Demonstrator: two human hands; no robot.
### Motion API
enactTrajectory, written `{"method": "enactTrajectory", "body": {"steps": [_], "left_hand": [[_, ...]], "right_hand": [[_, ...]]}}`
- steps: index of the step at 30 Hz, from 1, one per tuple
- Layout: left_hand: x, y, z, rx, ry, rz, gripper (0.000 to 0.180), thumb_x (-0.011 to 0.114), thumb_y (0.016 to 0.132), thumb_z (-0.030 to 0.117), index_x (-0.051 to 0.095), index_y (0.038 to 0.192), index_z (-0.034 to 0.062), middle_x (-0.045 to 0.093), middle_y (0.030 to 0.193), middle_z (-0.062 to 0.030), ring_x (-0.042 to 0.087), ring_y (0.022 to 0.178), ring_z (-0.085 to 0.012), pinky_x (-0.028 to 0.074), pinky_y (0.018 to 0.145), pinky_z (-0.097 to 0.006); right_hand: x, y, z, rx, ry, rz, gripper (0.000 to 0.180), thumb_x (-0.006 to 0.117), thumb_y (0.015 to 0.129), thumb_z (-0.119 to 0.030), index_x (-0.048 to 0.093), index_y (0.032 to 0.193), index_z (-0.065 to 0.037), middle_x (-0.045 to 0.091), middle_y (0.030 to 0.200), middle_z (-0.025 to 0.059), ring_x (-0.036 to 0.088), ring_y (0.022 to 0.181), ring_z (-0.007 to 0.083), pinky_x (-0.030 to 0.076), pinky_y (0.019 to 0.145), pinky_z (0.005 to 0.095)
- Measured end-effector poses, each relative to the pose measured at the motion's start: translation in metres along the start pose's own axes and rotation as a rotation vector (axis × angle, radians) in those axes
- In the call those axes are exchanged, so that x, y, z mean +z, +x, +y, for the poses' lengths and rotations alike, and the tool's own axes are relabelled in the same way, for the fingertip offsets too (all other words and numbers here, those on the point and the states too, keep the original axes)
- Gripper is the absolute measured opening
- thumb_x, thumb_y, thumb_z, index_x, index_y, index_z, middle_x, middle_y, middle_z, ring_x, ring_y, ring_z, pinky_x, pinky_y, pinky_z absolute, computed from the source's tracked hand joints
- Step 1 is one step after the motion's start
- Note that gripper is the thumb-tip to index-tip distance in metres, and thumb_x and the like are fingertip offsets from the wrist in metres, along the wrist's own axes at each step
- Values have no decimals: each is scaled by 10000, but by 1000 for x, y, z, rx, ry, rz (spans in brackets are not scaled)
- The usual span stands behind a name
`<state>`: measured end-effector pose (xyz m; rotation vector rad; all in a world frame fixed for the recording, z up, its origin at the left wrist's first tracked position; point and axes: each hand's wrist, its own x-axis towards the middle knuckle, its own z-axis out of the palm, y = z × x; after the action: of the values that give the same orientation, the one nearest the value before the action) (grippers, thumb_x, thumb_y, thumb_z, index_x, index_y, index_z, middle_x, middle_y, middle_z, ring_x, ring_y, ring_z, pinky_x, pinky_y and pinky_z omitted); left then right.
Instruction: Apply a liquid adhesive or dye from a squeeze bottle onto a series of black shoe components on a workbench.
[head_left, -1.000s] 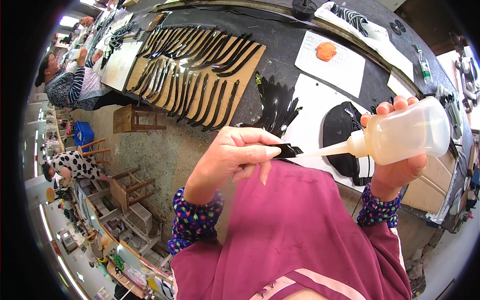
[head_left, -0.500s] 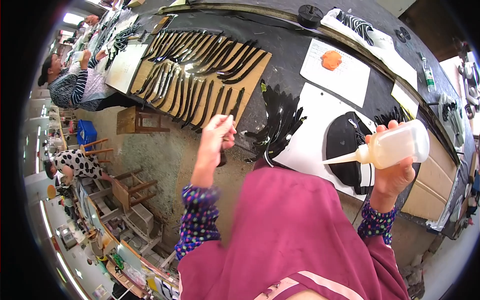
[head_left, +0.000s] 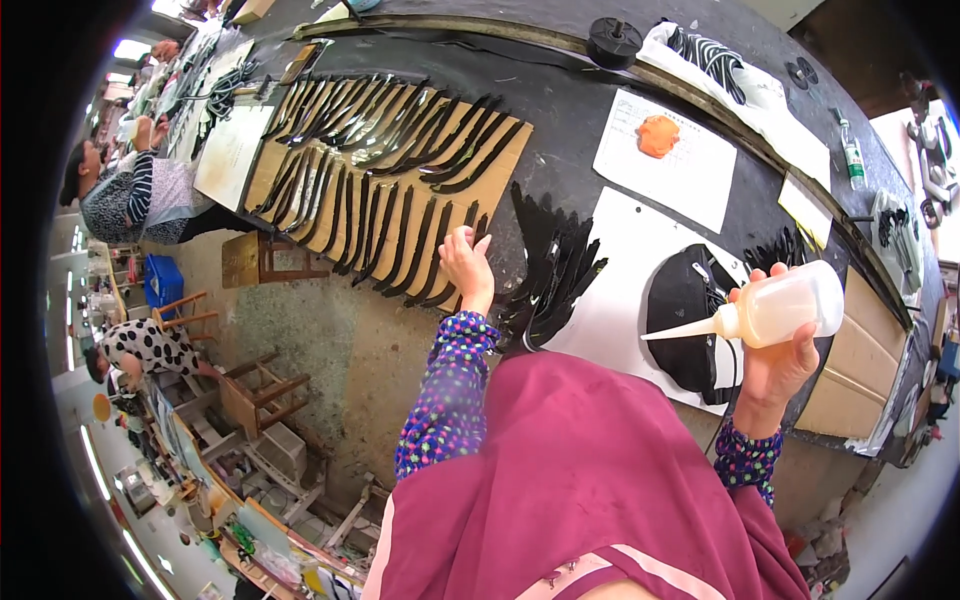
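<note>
In my right hand is a translucent squeeze bottle with a long narrow nozzle pointing left and pale amber liquid inside. My left hand rests at the near right edge of the cardboard sheet, over the end of the last black strip. Its thumb stands apart from the fingers; what lies under the palm is hidden. Rows of glossy black strips cover the cardboard. Between the cardboard and a white board, a bunch of loose black strips is fanned out.
A black zipped pouch lies on the white board. Beyond are a paper sheet with an orange lump, a black spool and a bottle. Two people sit at left, near a wooden stool.
My left hand has moved right and forward to the cardboard's edge, its pinch loosened, and a black strip lies there. The bottle stays in my right hand, slightly shifted left.
</note>
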<state>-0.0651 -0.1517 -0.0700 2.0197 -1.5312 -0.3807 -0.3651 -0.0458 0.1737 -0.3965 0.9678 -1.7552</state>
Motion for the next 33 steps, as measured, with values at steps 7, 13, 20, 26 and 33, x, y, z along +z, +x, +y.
{"method": "enactTrajectory", "body": {"steps": [7,13,20,26,33], "left_hand": [[26,-36,43,-26,-45,-226,314,624,757,237,449,932,44,481,894,-142,479,859,-315,392,722,-413],[35,-36,48,-151,-205,-225,261,636,748,176,464,855,12,477,873,-152,490,853,-335,402,724,-396],[14,-28,42,153,-130,-61,188,541,823,154,578,882,-21,559,910,-151,562,805,-309,446,710,-376],[0,-29,46,-621,-1092,-394,195,386,921,210,459,817,62,525,645,-39,497,507,-125,417,476,-256],[-1,-109,50,-618,-672,-1009,155,397,902,163,449,831,35,583,753,-104,447,474,-80,349,394,-206]], "right_hand": [[1,10,4,17,31,12,730,711,647,-279,341,1208,5,432,1145,162,461,1051,338,410,865,522],[-4,7,1,-4,62,35,731,712,644,-275,343,1214,-4,434,1154,166,460,1054,346,408,862,526],[-9,3,-1,16,100,18,730,715,631,-270,356,1204,6,433,1158,173,446,1070,363,398,864,544],[-12,-1,-5,-1,136,-21,692,713,633,-250,380,1180,13,447,1137,180,455,1059,373,412,845,545],[-23,-10,-7,-33,168,-52,655,707,650,-244,401,1163,23,471,1132,192,479,1040,372,419,841,539]]}}
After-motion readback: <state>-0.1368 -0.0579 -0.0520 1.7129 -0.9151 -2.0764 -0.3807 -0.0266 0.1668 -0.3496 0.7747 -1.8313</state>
